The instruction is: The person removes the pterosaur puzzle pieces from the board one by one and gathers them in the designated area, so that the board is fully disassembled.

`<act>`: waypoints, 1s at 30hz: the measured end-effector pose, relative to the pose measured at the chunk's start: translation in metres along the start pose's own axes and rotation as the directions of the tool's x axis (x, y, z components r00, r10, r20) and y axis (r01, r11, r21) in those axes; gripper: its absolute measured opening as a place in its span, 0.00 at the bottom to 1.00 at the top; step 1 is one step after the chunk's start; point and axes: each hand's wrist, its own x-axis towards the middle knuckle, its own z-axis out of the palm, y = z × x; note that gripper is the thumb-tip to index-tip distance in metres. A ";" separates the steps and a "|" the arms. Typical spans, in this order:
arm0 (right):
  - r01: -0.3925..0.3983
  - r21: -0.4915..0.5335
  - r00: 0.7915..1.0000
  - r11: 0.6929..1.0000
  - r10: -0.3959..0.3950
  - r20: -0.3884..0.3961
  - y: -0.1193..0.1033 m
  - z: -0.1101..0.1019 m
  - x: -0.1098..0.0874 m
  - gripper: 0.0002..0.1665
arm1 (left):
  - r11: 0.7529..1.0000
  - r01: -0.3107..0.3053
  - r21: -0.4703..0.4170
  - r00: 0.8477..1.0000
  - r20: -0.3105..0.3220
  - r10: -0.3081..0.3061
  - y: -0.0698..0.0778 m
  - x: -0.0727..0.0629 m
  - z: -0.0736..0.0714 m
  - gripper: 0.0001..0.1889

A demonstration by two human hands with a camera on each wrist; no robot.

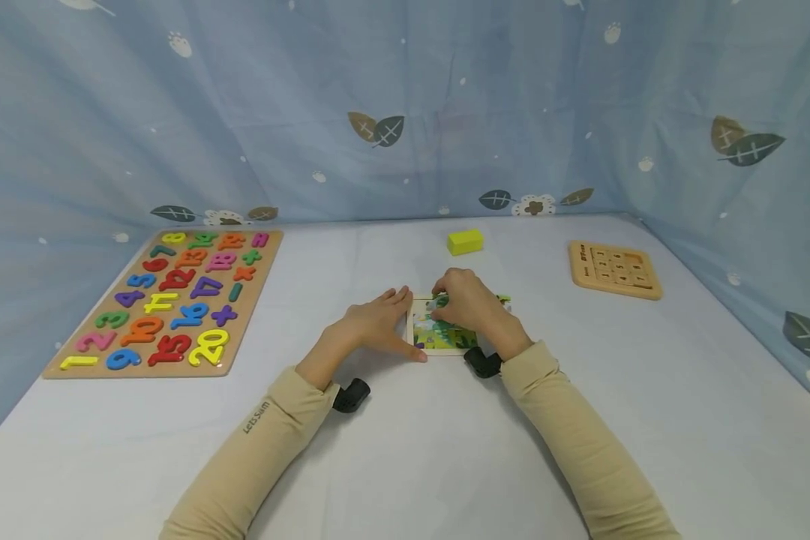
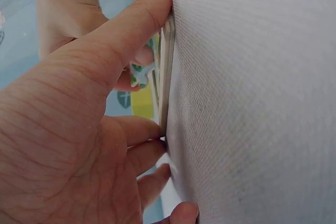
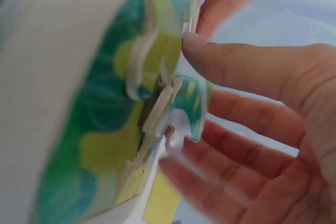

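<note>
A small jigsaw puzzle with a pale wooden frame and a green and yellow picture lies flat in the middle of the table. My left hand rests at its left side, thumb on the near left corner and fingertips against the far left corner, fingers spread and fairly straight. Over the puzzle, my right hand pinches a puzzle piece printed in green and grey-blue. The piece stands tilted up at a gap in the picture, as the right wrist view shows. My right hand hides part of the picture in the head view.
Behind the puzzle lies a yellow-green block. A board of coloured numbers is at the left, and a wooden number slide puzzle at the right. A blue patterned curtain hangs along the table's back.
</note>
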 end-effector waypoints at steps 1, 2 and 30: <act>-0.005 -0.008 1.000 1.000 0.005 -0.002 0.000 0.001 0.000 0.24 | 1.000 0.003 0.001 1.000 0.001 -0.003 0.000 0.000 0.000 0.60; -0.012 -0.021 1.000 1.000 0.012 -0.005 0.000 0.001 0.000 0.23 | 1.000 0.004 0.001 1.000 0.002 -0.004 -0.001 0.000 0.000 0.60; -0.053 -0.056 0.997 0.997 0.050 -0.064 -0.004 0.004 -0.001 0.16 | 1.000 -0.001 0.005 1.000 0.005 0.001 0.000 -0.002 -0.001 0.61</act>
